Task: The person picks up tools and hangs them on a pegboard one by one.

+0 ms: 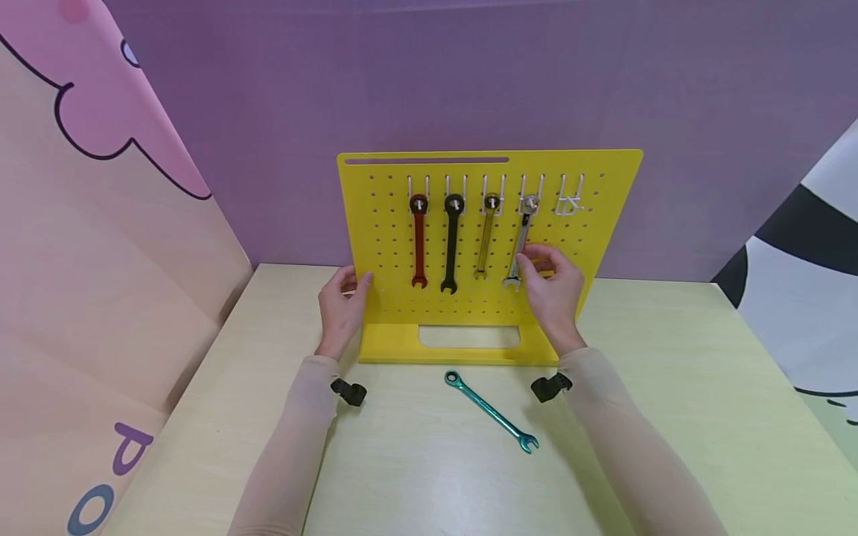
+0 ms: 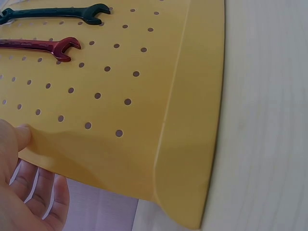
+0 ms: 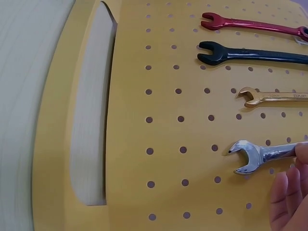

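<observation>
A yellow pegboard (image 1: 392, 340) stands upright on the table. My left hand (image 1: 342, 313) grips its left edge, thumb on the front face and fingers behind, as the left wrist view shows. With thumb and fingers my right hand (image 1: 555, 294) pinches the shaft of a silver combination wrench (image 3: 269, 154). That wrench's ring end is at the fourth hook, and its open end points down, tilted a little left. Left of it hang a gold wrench (image 1: 485, 242), a black wrench (image 1: 452, 246) and a red wrench (image 1: 418, 242), each by its ring end.
A green wrench (image 1: 492, 411) lies diagonally on the light wooden table (image 1: 415, 476), in front of the board and between the forearms. The rightmost white hook (image 1: 568, 206) carries no wrench. A purple backdrop (image 1: 469, 74) rises behind the board.
</observation>
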`<move>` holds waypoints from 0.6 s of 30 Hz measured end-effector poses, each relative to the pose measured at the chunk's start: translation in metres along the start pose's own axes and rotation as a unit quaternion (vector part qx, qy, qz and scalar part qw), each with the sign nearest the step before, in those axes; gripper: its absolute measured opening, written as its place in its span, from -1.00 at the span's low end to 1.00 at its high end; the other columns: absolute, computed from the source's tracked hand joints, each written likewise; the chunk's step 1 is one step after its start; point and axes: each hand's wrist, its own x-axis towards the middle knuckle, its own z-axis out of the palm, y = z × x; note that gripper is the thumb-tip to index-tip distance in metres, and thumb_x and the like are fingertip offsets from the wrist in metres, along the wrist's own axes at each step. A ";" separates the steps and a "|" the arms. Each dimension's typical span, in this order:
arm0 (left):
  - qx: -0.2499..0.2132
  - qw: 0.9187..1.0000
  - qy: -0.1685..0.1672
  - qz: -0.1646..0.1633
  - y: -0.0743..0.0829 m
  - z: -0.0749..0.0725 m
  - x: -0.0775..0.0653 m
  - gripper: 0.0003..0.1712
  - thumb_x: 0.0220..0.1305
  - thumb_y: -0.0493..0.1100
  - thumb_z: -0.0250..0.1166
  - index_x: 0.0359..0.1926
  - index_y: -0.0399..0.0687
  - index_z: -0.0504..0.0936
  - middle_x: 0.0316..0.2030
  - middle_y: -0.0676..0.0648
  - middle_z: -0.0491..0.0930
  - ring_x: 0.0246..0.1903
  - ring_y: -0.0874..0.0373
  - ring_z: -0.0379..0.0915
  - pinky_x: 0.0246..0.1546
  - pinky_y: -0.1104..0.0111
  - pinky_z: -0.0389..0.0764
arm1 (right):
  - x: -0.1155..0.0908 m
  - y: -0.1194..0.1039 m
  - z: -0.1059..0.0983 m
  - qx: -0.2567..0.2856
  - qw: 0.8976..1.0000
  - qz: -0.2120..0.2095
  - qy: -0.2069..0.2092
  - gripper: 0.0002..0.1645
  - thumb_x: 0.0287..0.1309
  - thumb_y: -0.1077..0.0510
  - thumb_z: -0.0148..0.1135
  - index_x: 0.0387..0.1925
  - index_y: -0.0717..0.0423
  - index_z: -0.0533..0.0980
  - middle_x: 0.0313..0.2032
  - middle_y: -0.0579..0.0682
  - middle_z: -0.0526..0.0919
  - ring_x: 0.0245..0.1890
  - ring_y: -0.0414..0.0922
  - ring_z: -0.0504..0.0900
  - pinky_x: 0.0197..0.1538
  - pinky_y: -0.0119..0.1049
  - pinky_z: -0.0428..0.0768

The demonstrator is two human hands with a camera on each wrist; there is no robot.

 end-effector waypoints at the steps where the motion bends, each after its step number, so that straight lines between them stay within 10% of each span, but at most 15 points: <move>1: 0.000 1.000 0.000 0.001 0.000 0.000 0.000 -0.68 0.51 -0.08 0.37 0.12 -0.17 0.72 -0.11 -0.24 0.72 -0.05 -0.11 0.65 0.02 0.12 0.68 | 0.000 0.000 0.000 0.000 1.000 0.001 0.000 -0.73 0.37 0.16 0.44 -0.02 0.25 0.72 -0.09 0.18 0.81 -0.32 -0.30 0.54 -0.29 -0.54 0.45; 18: -0.002 1.000 0.000 0.002 0.000 0.000 0.000 -0.66 0.50 -0.07 0.38 0.14 -0.17 0.71 -0.10 -0.24 0.73 -0.04 -0.12 0.66 0.03 0.10 0.68 | -0.004 0.004 0.001 0.014 1.000 0.027 -0.005 -0.73 0.39 0.12 0.43 -0.04 0.24 0.74 -0.11 0.19 0.80 -0.31 -0.32 0.54 -0.22 -0.50 0.46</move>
